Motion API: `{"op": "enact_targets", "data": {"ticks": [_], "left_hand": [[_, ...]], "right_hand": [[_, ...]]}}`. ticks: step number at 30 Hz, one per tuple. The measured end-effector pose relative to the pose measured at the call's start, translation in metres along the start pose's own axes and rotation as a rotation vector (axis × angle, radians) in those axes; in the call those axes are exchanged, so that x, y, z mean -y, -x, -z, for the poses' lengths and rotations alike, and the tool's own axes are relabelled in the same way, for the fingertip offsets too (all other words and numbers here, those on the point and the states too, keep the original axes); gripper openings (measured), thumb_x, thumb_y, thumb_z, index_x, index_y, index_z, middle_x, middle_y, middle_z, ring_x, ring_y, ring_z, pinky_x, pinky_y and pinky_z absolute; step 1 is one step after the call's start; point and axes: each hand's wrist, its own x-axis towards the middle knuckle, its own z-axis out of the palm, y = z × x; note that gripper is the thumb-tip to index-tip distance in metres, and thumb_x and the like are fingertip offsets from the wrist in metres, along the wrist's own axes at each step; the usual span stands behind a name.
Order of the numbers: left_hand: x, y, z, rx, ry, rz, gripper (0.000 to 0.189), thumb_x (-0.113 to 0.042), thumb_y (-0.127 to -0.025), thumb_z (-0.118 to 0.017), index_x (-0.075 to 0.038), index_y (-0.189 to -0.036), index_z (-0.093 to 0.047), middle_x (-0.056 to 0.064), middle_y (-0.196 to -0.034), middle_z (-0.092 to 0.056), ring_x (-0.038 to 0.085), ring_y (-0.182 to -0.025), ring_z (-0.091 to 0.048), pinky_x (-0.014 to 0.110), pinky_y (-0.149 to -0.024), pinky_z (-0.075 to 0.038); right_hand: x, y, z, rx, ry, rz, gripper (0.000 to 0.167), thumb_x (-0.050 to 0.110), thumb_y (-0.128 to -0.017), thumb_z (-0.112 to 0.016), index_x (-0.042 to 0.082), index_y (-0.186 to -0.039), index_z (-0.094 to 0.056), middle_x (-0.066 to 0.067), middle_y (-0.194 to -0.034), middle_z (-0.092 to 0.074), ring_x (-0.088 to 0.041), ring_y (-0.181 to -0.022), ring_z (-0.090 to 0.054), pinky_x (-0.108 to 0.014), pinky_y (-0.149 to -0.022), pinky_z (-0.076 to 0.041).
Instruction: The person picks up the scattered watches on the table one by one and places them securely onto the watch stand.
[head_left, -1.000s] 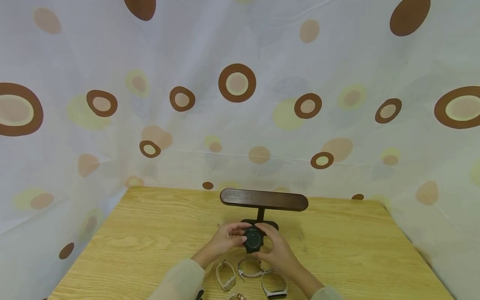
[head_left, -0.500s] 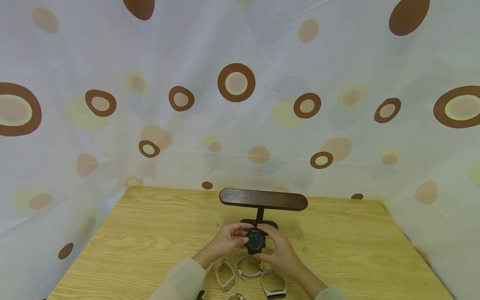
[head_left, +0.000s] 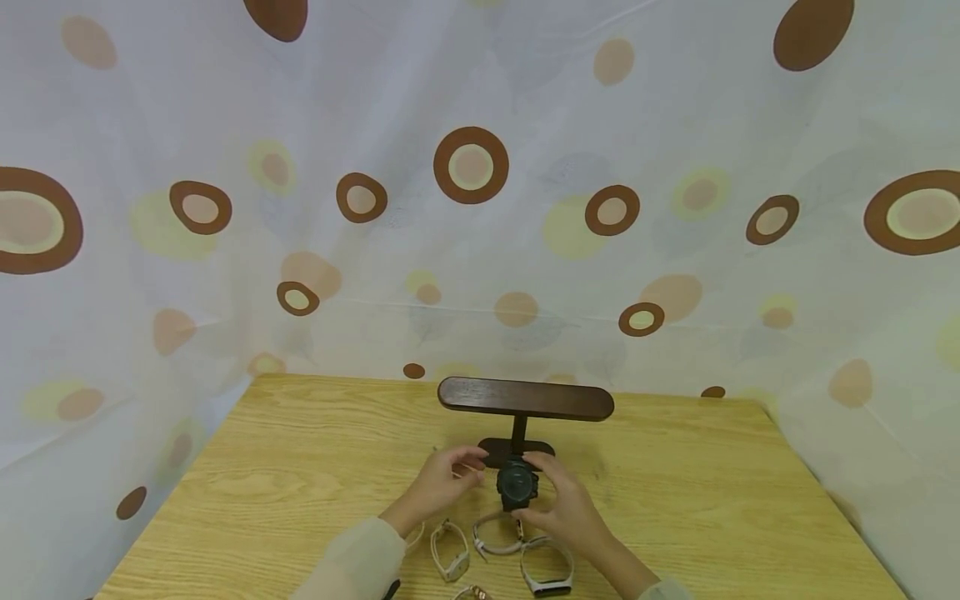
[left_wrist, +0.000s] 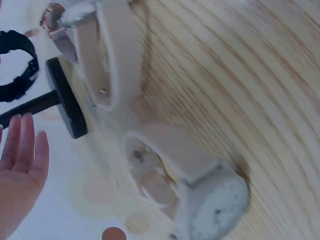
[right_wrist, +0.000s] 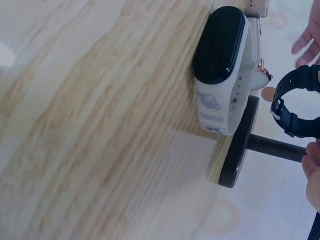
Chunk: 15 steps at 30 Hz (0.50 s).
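Observation:
A black wristwatch (head_left: 517,483) with its strap closed in a loop is held up in front of the stand by my right hand (head_left: 570,510), thumb and fingers pinching its edge. To its left, my left hand (head_left: 441,485) is apart from the watch, fingers relaxed and holding nothing. The left wrist view shows that hand's fingers (left_wrist: 25,145) extended below the looped black strap (left_wrist: 30,75). Behind the hands stands a dark wooden T-shaped watch stand (head_left: 527,398), its bar bare.
Several watches lie on the wooden table (head_left: 315,467) in front: a white fitness band (head_left: 551,586), a pale-strapped watch (head_left: 498,548), a cream watch (head_left: 456,568) and a gold-toned piece (head_left: 474,592). Patterned cloth (head_left: 375,275) surrounds the table at the back and sides.
My left hand has let go of the black watch and drawn slightly left. The right hand still holds the watch, shifted a little right and down.

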Motion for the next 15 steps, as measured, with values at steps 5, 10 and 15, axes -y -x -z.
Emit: {"op": "enact_targets", "data": {"ticks": [5, 10, 15], "left_hand": [[0.008, 0.006, 0.005, -0.053, -0.244, 0.020, 0.032, -0.005, -0.088, -0.061, 0.007, -0.117, -0.057, 0.023, -0.115, -0.059, 0.037, -0.098, -0.059, 0.043, -0.081, -0.053], [0.014, 0.007, 0.009, -0.190, -0.550, 0.037, 0.036, -0.012, -0.083, -0.067, 0.001, -0.116, -0.059, 0.020, -0.116, -0.058, 0.036, -0.104, -0.058, 0.048, -0.083, -0.052], [0.016, 0.002, 0.016, -0.354, -0.743, 0.039, 0.040, -0.013, -0.079, -0.072, -0.001, -0.115, -0.058, 0.023, -0.121, -0.052, 0.039, -0.112, -0.050, 0.051, -0.088, -0.047]], "right_hand": [[-0.001, 0.004, 0.005, -0.027, -0.002, -0.087, 0.069, 0.012, -0.061, -0.085, 0.004, -0.123, -0.056, -0.012, -0.127, -0.057, -0.034, -0.117, -0.053, -0.049, -0.096, -0.046], [-0.006, 0.010, 0.011, -0.075, 0.028, -0.088, 0.068, 0.009, -0.060, -0.086, 0.004, -0.121, -0.057, -0.015, -0.124, -0.058, -0.034, -0.116, -0.054, -0.048, -0.093, -0.048], [-0.011, 0.015, 0.018, -0.119, 0.040, -0.070, 0.068, 0.011, -0.060, -0.086, 0.002, -0.120, -0.057, -0.016, -0.121, -0.059, -0.037, -0.113, -0.055, -0.050, -0.091, -0.049]]}}
